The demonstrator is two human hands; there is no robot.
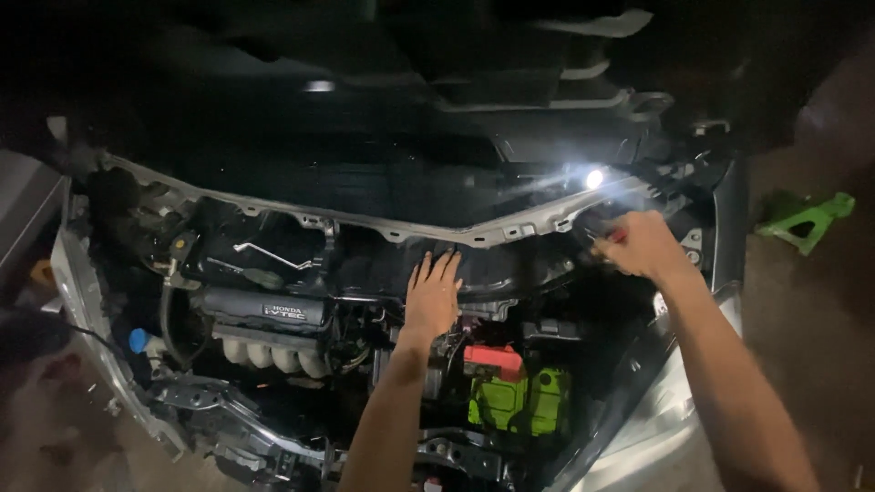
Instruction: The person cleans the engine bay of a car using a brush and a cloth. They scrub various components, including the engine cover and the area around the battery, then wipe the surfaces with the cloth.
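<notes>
Hands reach into the engine bay: left hand (431,296) flat, fingers spread, on the black cowl panel (365,264); right hand (643,244) grips a dark tool (597,230).

A car repair spot, worked in the dark: an open engine bay (365,301) with the engine (273,333), a green battery (519,401) and bare front frame (383,228), lit by a small lamp (594,179). A green stand (807,219) sits on the floor at the right.

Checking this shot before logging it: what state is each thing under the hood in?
left hand: open, flat on the black cowl panel
right hand: closed on a tool with red on it
work light: on
battery: in place, green-wrapped, red terminal cover on
</notes>
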